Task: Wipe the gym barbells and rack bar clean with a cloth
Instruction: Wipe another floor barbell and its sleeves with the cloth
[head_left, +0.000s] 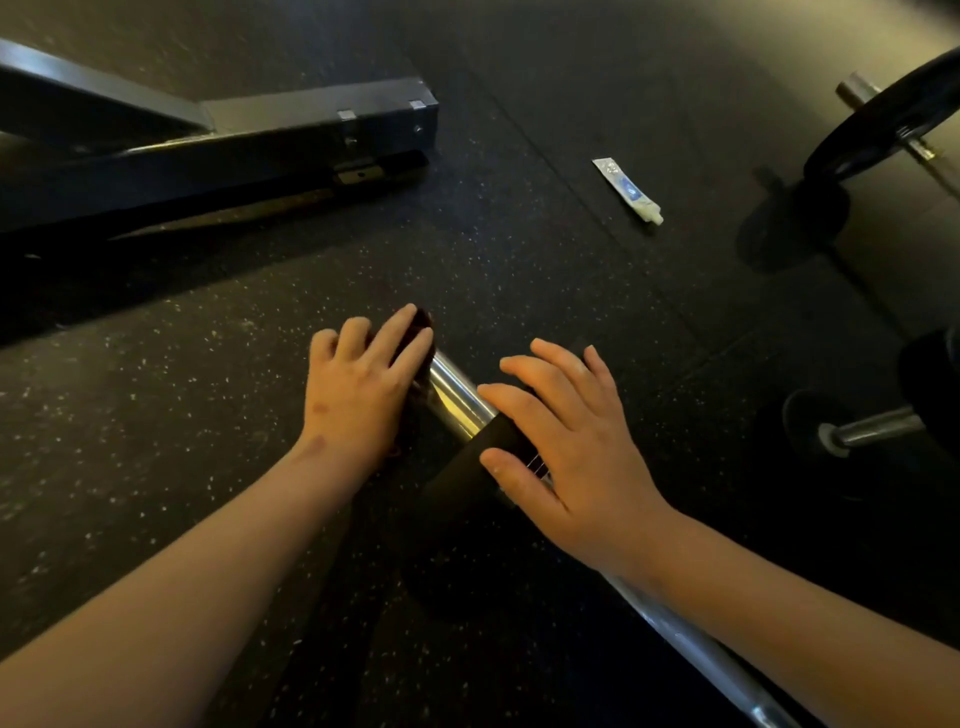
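Left hand (358, 384), fingers flat, presses cloth (423, 325) onto barbell sleeve (457, 397); right hand (566, 447), fingers spread, apparently steadies black plate (467, 462).

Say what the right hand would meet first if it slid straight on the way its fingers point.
Probably the dark cloth the left hand presses on the chrome sleeve; height is unclear, so the right hand might pass over it.

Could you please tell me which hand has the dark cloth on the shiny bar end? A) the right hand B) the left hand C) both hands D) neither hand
B: the left hand presses the cloth onto the bar end, while the right hand rests bare on the weight.
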